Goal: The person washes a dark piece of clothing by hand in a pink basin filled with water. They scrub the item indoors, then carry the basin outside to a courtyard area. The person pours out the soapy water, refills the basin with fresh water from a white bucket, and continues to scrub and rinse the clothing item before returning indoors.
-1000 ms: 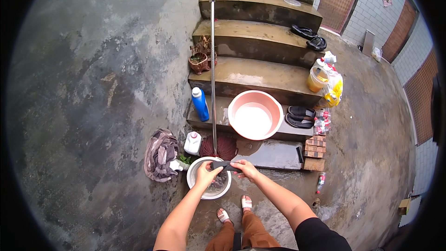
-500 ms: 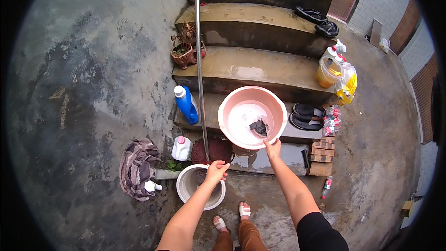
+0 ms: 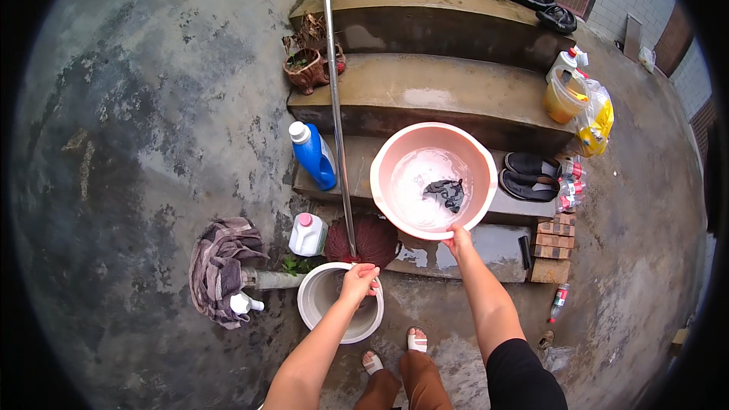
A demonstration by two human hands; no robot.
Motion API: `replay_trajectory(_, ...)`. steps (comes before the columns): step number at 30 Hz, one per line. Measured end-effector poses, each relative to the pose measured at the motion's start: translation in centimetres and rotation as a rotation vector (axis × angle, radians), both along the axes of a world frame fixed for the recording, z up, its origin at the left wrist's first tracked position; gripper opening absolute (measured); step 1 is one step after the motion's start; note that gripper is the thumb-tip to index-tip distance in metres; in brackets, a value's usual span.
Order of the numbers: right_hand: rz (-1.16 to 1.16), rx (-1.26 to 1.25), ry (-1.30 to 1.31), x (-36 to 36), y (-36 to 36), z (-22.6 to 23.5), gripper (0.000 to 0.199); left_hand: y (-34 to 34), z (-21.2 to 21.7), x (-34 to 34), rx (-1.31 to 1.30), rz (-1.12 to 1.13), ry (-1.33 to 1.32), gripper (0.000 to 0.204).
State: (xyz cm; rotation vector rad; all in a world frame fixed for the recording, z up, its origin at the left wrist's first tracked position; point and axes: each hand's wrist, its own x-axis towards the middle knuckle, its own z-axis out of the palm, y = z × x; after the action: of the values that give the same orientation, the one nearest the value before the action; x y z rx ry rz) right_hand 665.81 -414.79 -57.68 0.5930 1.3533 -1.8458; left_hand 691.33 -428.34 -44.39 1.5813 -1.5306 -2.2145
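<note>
Now the right hand grips the near rim of the pink basin w/ dark cloth just beyond, while the left hand clasps the white bucket rim, lower-left.

The metal pole runs off the top edge, its foot hidden behind the red brush, and the dark cloth in the pink basin is too small to identify.

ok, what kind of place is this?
Likely an outdoor yard used for hand laundry, at the foot of concrete steps. The ground is wet, a dark cloth soaks in a pink basin, and a blue detergent bottle stands on the lowest step.
</note>
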Motion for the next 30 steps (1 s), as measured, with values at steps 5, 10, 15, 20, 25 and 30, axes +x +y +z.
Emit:
replay_trajectory(5,0.011,0.075,0.040,1.3,3.3,3.1,0.031,0.6,-0.8,-0.8,0.034,-0.056,-0.073,0.050)
replay_trajectory(10,0.089,0.174,0.071,4.8,7.6,7.1,0.025,1.5,-2.6,-3.8,0.316,-0.005,-0.144,0.089)
replay_trajectory(15,0.073,0.193,0.092,11.7,12.8,9.5,0.021,4.7,-6.4,-1.0,0.557,0.102,0.184,0.049)
replay_trajectory(20,0.033,0.115,-0.017,19.5,19.0,12.8,0.021,9.3,-0.6,5.0,0.411,0.085,0.109,0.044)
replay_trajectory(25,-0.044,0.036,-0.053,28.9,23.9,20.2,0.032,12.5,7.4,9.8,0.335,-0.063,0.114,0.042)
replay_trajectory(30,-0.051,0.098,0.095,35.3,29.5,29.8,0.042,16.6,15.9,11.6,0.279,-0.236,0.162,0.039)
